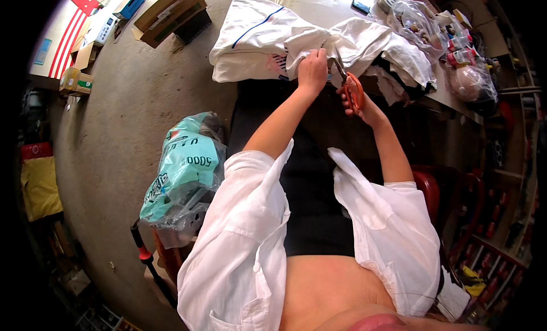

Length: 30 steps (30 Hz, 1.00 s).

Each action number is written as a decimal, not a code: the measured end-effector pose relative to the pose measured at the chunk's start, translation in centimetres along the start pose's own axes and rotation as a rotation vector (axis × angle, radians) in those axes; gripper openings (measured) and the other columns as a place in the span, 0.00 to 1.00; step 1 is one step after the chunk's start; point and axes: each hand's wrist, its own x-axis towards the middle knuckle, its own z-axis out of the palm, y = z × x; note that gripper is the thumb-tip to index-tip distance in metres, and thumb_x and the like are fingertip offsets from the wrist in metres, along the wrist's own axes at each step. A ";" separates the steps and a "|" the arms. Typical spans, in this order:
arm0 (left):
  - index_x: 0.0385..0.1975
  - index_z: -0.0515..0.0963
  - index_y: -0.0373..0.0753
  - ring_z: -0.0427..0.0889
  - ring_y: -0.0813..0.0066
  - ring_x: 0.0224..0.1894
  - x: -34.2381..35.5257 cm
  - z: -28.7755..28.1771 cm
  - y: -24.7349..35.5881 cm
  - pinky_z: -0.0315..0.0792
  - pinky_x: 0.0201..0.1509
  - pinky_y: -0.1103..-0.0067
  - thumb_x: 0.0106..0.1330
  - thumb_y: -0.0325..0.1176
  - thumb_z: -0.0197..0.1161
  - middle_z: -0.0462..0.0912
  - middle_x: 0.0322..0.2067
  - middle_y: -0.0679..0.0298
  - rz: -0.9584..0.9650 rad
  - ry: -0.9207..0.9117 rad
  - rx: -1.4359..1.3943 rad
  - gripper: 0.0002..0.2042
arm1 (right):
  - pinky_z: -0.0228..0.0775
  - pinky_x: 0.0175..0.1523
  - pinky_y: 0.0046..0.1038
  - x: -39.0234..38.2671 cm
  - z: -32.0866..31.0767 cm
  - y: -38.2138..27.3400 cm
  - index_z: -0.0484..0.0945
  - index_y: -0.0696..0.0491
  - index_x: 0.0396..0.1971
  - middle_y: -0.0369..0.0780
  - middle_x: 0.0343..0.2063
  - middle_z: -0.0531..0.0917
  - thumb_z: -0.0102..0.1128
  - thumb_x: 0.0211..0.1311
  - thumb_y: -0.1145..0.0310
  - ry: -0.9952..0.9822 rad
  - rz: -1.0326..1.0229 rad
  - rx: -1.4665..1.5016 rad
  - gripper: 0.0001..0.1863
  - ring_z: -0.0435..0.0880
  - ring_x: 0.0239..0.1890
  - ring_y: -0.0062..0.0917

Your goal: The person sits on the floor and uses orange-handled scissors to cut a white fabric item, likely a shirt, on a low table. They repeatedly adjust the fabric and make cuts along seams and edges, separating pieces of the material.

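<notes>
A white garment [250, 31] with a blue stripe and a dark and pink print lies bunched along the near edge of the table. My left hand [313, 71] pinches a fold of its cloth. In my right hand [364, 106] is a pair of scissors [356, 91] with orange handles. Their metal blades point up and left, against the cloth just right of my left hand. Whether the blades are parted or closed on the cloth, I cannot tell.
Plastic bags with small bottles [461, 57] crowd the table's right end. A teal plastic bag [191, 154] stands at my left, beside a black and red handle [142, 251]. Cardboard boxes [171, 17] sit at the far left. Shelves [513, 177] line the right side.
</notes>
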 end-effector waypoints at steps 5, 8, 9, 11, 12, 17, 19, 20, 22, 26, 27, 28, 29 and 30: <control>0.26 0.72 0.39 0.75 0.58 0.39 1.3 0.2 -0.6 0.70 0.42 0.67 0.44 0.25 0.64 0.72 0.33 0.60 0.066 0.056 0.176 0.10 | 0.66 0.25 0.14 -1.0 0.2 0.6 0.71 0.56 0.37 0.30 0.24 0.67 0.50 0.52 0.31 0.005 0.030 0.002 0.37 0.68 0.23 0.11; 0.27 0.72 0.42 0.73 0.63 0.39 1.3 -0.6 -1.0 0.67 0.45 0.70 0.42 0.26 0.64 0.73 0.32 0.63 0.199 0.130 0.192 0.11 | 0.66 0.26 0.16 -1.0 -0.2 0.5 0.71 0.56 0.36 0.30 0.24 0.67 0.48 0.52 0.30 -0.027 0.078 -0.081 0.38 0.68 0.23 0.13; 0.28 0.72 0.42 0.73 0.64 0.38 1.1 -0.7 -1.2 0.67 0.45 0.71 0.43 0.26 0.63 0.73 0.31 0.64 0.213 0.127 0.179 0.11 | 0.66 0.26 0.17 -0.8 0.0 0.4 0.71 0.55 0.36 0.30 0.24 0.67 0.48 0.52 0.29 -0.047 0.076 -0.087 0.38 0.68 0.23 0.13; 0.28 0.72 0.43 0.74 0.64 0.38 0.8 -1.0 -1.6 0.66 0.44 0.71 0.44 0.26 0.62 0.73 0.30 0.65 0.240 0.136 0.156 0.11 | 0.65 0.26 0.18 0.0 0.6 0.0 0.71 0.55 0.35 0.31 0.24 0.67 0.47 0.52 0.29 -0.089 0.072 -0.100 0.38 0.68 0.23 0.15; 0.29 0.72 0.43 0.74 0.64 0.38 0.7 -1.1 -1.7 0.66 0.44 0.71 0.45 0.26 0.62 0.73 0.29 0.65 0.255 0.148 0.144 0.11 | 0.65 0.26 0.19 0.5 0.9 -0.2 0.71 0.54 0.34 0.31 0.24 0.67 0.47 0.52 0.29 -0.098 0.078 -0.086 0.37 0.68 0.23 0.15; 0.29 0.73 0.44 0.74 0.65 0.38 0.2 -2.2 -1.8 0.65 0.43 0.72 0.48 0.27 0.60 0.72 0.27 0.66 0.328 0.154 0.116 0.09 | 0.62 0.25 0.20 3.0 1.5 -1.0 0.70 0.52 0.29 0.31 0.21 0.68 0.46 0.52 0.29 -0.160 0.079 -0.039 0.35 0.68 0.20 0.17; 0.29 0.74 0.45 0.74 0.66 0.38 -0.1 -2.5 -2.0 0.65 0.44 0.72 0.47 0.27 0.60 0.72 0.27 0.66 0.322 0.141 0.084 0.08 | 0.60 0.26 0.19 4.0 0.9 -1.1 0.71 0.52 0.33 0.31 0.24 0.67 0.46 0.51 0.28 -0.231 0.118 -0.006 0.36 0.67 0.22 0.17; 0.28 0.74 0.45 0.73 0.67 0.39 -0.2 -2.7 -2.1 0.65 0.44 0.72 0.47 0.27 0.60 0.72 0.27 0.67 0.302 0.137 0.074 0.08 | 0.60 0.27 0.19 4.4 0.6 -1.0 0.72 0.53 0.34 0.31 0.25 0.67 0.46 0.51 0.28 -0.266 0.137 0.011 0.37 0.67 0.23 0.17; 0.26 0.75 0.46 0.73 0.67 0.40 -0.2 -3.2 -1.6 0.64 0.44 0.72 0.46 0.26 0.61 0.72 0.27 0.68 0.262 0.130 0.044 0.07 | 0.59 0.27 0.20 5.0 0.2 0.0 0.71 0.52 0.32 0.31 0.24 0.67 0.47 0.52 0.29 -0.293 0.084 0.085 0.35 0.66 0.23 0.17; 0.24 0.77 0.46 0.72 0.67 0.41 -0.3 -2.6 -1.4 0.63 0.46 0.72 0.44 0.25 0.61 0.73 0.28 0.69 0.240 0.165 -0.041 0.07 | 0.59 0.27 0.20 5.6 0.4 0.8 0.68 0.50 0.27 0.30 0.22 0.67 0.47 0.56 0.33 -0.296 0.058 0.206 0.30 0.66 0.22 0.17; 0.24 0.76 0.45 0.71 0.67 0.40 -0.3 -2.6 -1.4 0.63 0.46 0.73 0.44 0.25 0.61 0.73 0.28 0.69 0.235 0.169 -0.050 0.07 | 0.59 0.26 0.20 5.2 0.9 0.5 0.67 0.49 0.26 0.30 0.20 0.66 0.47 0.57 0.34 -0.270 0.074 0.201 0.29 0.65 0.20 0.17; 0.23 0.76 0.45 0.71 0.67 0.40 -0.2 -2.6 -1.5 0.63 0.46 0.73 0.44 0.24 0.61 0.73 0.28 0.69 0.230 0.174 -0.060 0.07 | 0.59 0.25 0.20 4.6 1.5 0.0 0.66 0.48 0.24 0.29 0.19 0.66 0.47 0.57 0.35 -0.243 0.089 0.196 0.28 0.65 0.19 0.16; 0.23 0.76 0.45 0.71 0.67 0.40 -0.3 -2.7 -1.6 0.63 0.46 0.73 0.44 0.25 0.61 0.73 0.28 0.69 0.227 0.172 -0.069 0.07 | 0.58 0.24 0.20 4.3 1.9 -0.2 0.65 0.47 0.23 0.29 0.17 0.65 0.48 0.58 0.36 -0.217 0.105 0.191 0.27 0.64 0.18 0.16; 0.23 0.77 0.45 0.71 0.67 0.40 -0.2 -2.7 -1.5 0.63 0.46 0.73 0.44 0.25 0.61 0.73 0.28 0.69 0.228 0.169 -0.082 0.07 | 0.57 0.21 0.20 4.3 2.0 -0.1 0.65 0.47 0.21 0.29 0.15 0.64 0.48 0.57 0.35 -0.175 0.055 0.137 0.28 0.63 0.15 0.17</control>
